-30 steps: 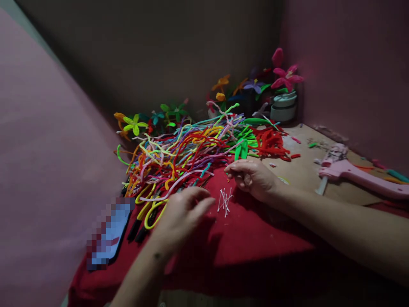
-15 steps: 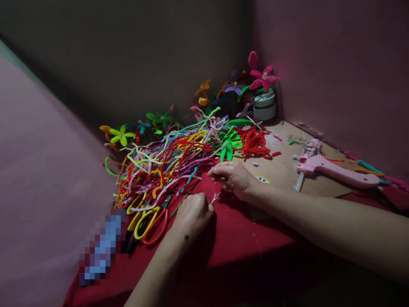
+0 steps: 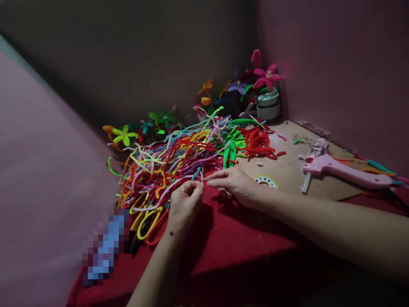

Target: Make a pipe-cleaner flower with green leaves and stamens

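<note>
My left hand [image 3: 185, 204] is closed in a pinch over the red cloth [image 3: 236, 247]. Between its thumb and forefinger stands a small bundle of thin whitish-pink strands [image 3: 202, 174], split at the top. Close by on the right, my right hand [image 3: 234, 184] points its fingertips at the bundle. Its thumb and forefinger are together; whatever they may hold is too small to make out. Behind both hands lies a large heap of coloured pipe cleaners [image 3: 179, 149], with green folded pieces [image 3: 229, 154] at its near right side.
Yellow-handled scissors [image 3: 150, 226] lie left of my left hand. A pink glue gun [image 3: 348, 170] rests on the brown board [image 3: 287, 149] at right, and a tape roll [image 3: 266, 182] sits behind my right forearm. Pipe-cleaner flowers [image 3: 268, 76] line the back wall.
My left hand has risen and turned, bringing the strands upright. My right hand's fingertips have come down close beside them. The view has shifted slightly.
</note>
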`<move>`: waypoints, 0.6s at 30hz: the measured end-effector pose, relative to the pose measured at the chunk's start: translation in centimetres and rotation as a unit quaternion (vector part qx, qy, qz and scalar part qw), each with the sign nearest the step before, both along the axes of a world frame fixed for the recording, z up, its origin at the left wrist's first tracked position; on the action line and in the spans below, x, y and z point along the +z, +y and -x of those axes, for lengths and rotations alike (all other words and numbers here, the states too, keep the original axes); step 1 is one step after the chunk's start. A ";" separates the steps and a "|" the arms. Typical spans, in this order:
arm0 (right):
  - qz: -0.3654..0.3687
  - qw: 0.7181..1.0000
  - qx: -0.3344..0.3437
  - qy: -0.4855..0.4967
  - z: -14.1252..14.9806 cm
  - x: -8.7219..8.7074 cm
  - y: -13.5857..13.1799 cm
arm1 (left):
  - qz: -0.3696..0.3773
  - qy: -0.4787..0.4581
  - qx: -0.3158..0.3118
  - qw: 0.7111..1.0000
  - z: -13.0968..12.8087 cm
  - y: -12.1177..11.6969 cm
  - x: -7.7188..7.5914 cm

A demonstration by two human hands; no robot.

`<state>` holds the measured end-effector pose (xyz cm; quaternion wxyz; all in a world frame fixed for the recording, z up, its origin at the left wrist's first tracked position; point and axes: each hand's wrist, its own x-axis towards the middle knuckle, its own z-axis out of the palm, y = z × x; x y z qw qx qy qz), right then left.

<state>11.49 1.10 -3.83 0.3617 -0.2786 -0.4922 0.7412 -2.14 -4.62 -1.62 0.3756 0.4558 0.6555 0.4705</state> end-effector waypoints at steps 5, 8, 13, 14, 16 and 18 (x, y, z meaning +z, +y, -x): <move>-0.024 1.000 0.004 0.008 0.1 -0.3 0.0 | -0.014 0.052 -0.026 0.998 -1.2 -0.2 -0.3; -0.036 0.999 -0.014 -0.001 0.1 -0.4 0.1 | -0.021 0.053 -0.050 0.997 -1.4 -0.2 -0.4; -0.091 0.994 -0.057 -0.027 -0.1 0.1 0.3 | -0.030 0.050 -0.072 0.996 -0.6 0.3 0.6; -0.104 0.992 -0.067 -0.038 -0.1 0.3 0.3 | -0.033 0.049 -0.075 0.995 -0.4 0.5 1.0; -0.134 0.986 -0.082 -0.063 -0.1 0.6 0.2 | -0.051 0.042 -0.088 0.994 0.1 0.8 1.6; -0.171 0.977 -0.092 -0.086 -0.1 0.7 0.1 | -0.062 0.028 -0.121 0.990 0.4 1.2 1.8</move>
